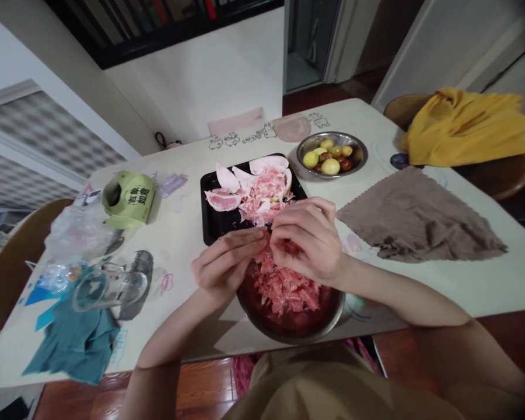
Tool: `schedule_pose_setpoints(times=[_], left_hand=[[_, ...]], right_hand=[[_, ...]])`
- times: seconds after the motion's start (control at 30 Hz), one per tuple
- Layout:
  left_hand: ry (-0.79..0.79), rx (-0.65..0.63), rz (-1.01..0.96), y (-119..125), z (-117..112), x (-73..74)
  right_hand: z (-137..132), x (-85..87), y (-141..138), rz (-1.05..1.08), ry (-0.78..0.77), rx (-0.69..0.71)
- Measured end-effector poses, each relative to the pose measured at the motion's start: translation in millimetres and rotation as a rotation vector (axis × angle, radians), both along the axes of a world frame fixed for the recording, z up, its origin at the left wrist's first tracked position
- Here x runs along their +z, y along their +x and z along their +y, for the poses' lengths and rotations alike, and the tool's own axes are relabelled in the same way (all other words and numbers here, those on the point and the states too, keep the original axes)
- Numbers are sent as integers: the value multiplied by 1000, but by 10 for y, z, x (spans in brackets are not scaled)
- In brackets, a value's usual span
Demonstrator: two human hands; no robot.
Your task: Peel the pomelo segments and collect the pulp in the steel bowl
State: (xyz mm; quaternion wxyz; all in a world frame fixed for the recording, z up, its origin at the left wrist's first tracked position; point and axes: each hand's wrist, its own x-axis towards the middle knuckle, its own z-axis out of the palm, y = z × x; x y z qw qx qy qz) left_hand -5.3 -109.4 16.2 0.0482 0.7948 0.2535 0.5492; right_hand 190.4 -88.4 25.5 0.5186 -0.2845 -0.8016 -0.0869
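Both my hands meet over a metal bowl (pixel 310 329) filled with peeled pink pomelo flesh (pixel 284 286) at the table's near edge. My right hand (pixel 308 239) is curled round a piece of pomelo, fingers bent inward. My left hand (pixel 227 259) pinches the same piece from the left with its fingertips. Just behind the hands lies a black tray (pixel 212 224) heaped with pink pomelo peel and membrane (pixel 256 192).
A small steel bowl of green and brown fruits (pixel 332 154) stands behind the tray. A brown cloth (pixel 415 219) lies to the right, a yellow cloth (pixel 464 125) on a chair. At left are a green tape roll (pixel 129 198), a glass mug (pixel 109 286), a plastic bag (pixel 76 236) and a teal cloth (pixel 76 341).
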Motion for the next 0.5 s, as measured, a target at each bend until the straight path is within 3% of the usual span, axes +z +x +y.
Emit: schedule_pose_setpoints(times=[0.27,0.4,0.5], left_hand=[[11,1,-26,2,-5,-44],[16,66,18,7,-24,1],[0,34,40,-9,-28,16]], right_hand=[[-25,-18,1,63,-116,83],[-13,-20,1,50,-61,81],[-16,-21,-3,34,-38,58]])
